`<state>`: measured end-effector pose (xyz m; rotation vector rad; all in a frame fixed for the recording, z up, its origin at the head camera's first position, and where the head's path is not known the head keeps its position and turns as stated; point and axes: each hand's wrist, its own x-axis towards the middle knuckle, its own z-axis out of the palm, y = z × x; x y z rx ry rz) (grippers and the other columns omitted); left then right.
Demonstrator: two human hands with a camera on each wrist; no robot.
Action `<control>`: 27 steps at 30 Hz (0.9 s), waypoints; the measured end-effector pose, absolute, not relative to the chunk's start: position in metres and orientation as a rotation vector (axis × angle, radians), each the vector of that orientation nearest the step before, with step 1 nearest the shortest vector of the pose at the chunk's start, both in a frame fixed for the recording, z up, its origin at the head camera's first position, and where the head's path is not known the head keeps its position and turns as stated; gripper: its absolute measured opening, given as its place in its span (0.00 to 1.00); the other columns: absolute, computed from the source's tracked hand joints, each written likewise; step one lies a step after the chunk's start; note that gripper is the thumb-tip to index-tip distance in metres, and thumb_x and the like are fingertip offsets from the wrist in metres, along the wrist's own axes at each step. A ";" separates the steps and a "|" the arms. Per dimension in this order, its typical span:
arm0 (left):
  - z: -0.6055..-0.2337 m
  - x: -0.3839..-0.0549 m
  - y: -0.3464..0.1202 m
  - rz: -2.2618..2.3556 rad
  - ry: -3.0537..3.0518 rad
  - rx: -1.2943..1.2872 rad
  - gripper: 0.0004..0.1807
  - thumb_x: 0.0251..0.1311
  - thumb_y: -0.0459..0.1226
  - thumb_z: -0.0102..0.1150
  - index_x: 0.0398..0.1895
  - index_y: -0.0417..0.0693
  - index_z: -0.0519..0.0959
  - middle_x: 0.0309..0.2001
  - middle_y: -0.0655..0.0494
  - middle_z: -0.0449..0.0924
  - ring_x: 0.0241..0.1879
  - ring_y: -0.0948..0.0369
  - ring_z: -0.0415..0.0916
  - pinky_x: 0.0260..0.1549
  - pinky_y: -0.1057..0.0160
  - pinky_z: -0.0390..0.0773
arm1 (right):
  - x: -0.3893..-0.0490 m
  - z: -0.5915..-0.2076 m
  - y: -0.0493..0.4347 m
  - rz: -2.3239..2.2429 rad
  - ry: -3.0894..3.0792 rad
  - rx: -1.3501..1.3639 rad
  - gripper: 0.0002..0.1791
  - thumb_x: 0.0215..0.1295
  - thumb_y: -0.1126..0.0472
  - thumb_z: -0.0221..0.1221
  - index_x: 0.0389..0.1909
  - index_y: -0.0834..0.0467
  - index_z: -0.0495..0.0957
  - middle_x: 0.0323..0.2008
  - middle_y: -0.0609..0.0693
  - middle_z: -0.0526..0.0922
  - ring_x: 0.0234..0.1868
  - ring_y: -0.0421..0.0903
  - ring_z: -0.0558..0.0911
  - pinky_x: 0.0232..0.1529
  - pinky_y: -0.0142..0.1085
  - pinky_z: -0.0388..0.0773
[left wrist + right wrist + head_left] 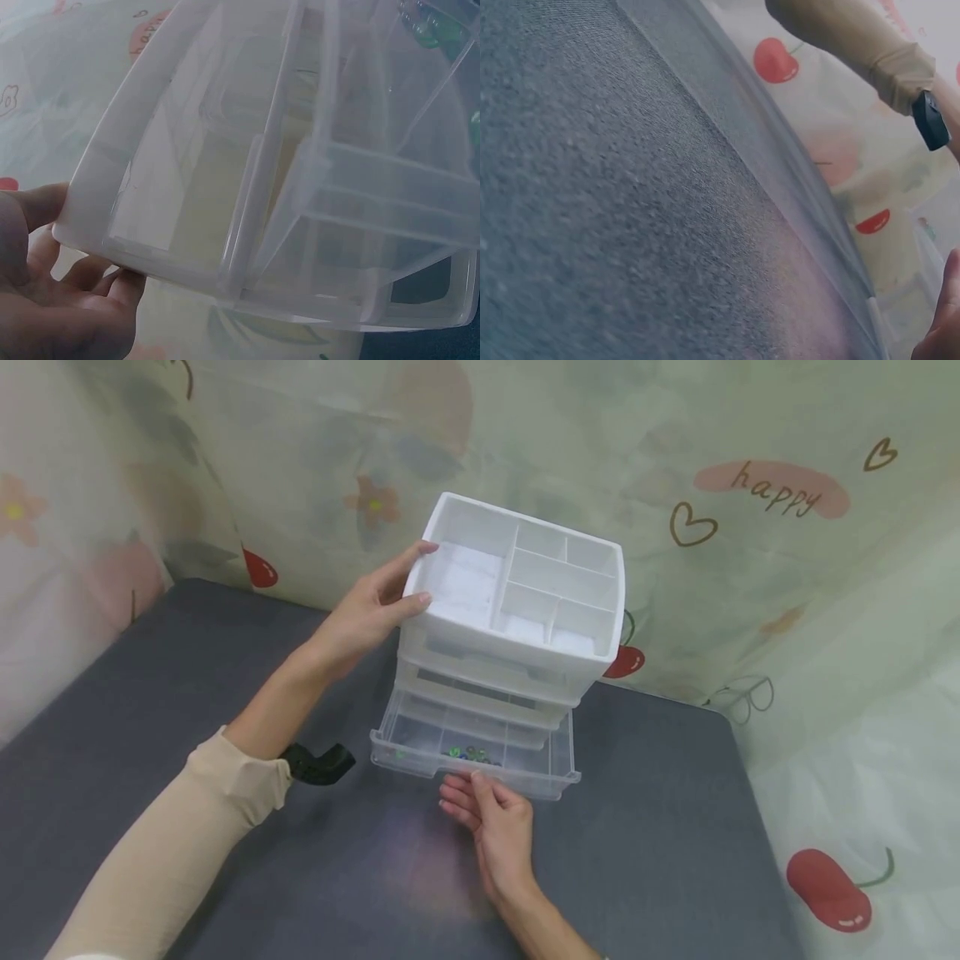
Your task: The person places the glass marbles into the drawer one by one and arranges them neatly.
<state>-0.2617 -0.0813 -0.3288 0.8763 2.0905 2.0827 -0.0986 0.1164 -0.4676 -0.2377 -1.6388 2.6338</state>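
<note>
A white drawer organizer (pixel 517 639) with a divided top tray stands on the dark table. My left hand (pixel 371 602) grips its upper left side, and in the left wrist view the fingers and thumb hold a top corner. The clear bottom drawer (pixel 408 760) is pulled out towards me. Several small glassy marbles (pixel 471 753), some green, lie inside it near the front wall. At the middle of that front edge, my right hand (pixel 498 831) pinches the drawer, thumb on the lip and fingers below. The right wrist view shows only part of a hand at its edge.
The dark grey table (pixel 645 852) extends around the organizer. A patterned curtain (pixel 735 568) with cherries and hearts hangs behind and beside it. A black strap-like piece (pixel 321 766) sits at my left sleeve (pixel 195 827).
</note>
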 end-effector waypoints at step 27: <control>-0.330 -0.261 -0.081 2.062 2.128 0.857 0.30 0.63 0.37 0.52 0.68 0.62 0.57 0.69 0.66 0.47 0.67 0.67 0.45 0.61 0.54 0.53 | -0.131 -0.477 0.118 2.622 -1.662 -0.108 0.22 0.62 0.55 0.57 0.44 0.72 0.77 0.38 0.66 0.81 0.41 0.58 0.81 0.42 0.46 0.75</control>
